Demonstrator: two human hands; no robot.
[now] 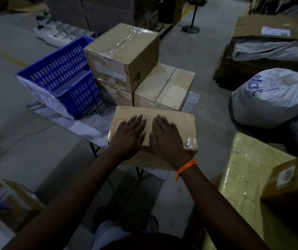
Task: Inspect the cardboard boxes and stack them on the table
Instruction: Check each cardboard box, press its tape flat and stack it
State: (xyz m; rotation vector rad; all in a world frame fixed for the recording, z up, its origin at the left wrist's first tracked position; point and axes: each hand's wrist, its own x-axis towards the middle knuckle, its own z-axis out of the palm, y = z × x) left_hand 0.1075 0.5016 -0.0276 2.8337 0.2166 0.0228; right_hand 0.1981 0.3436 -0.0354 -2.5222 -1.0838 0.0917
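Observation:
A brown cardboard box (180,121) sits at the near edge of the small folding table (88,129). My left hand (128,136) and my right hand (166,136) lie flat on its top, side by side, fingers spread, gripping nothing. Behind it stand three more boxes: a low box (166,87) with a taped seam, and to its left a tall taped box (123,53) stacked on a lower one (114,92).
A blue slotted plastic crate (61,78) sits tilted on the table's left. White sacks (270,98) lie on the floor at right. A yellowish wrapped parcel (247,177) with a small box (292,186) on it stands near right. More cartons (13,197) are at lower left.

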